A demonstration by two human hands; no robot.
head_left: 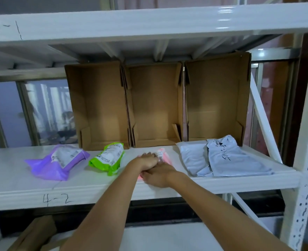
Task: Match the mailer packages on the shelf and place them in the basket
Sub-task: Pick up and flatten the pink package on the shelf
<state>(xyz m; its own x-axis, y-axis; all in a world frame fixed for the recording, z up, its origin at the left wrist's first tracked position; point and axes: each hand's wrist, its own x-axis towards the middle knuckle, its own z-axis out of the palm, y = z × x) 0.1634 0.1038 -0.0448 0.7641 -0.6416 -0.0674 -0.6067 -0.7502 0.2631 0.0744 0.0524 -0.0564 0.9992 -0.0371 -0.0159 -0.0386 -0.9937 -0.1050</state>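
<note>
Pink mailer [163, 156] under both hands; left hand [146, 162], right hand [159, 175] fingers curled round it.

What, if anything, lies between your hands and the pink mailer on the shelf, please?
Nothing visible does. Both the left hand and right hand already rest on the pink mailer, covering most of it. The green mailer lies apart to its left, the grey mailers to its right.

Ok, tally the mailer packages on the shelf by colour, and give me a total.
Purple mailer: 1
Green mailer: 1
Pink mailer, under both hands: 1
Grey mailers, overlapping at the right: 2
Total: 5
</note>
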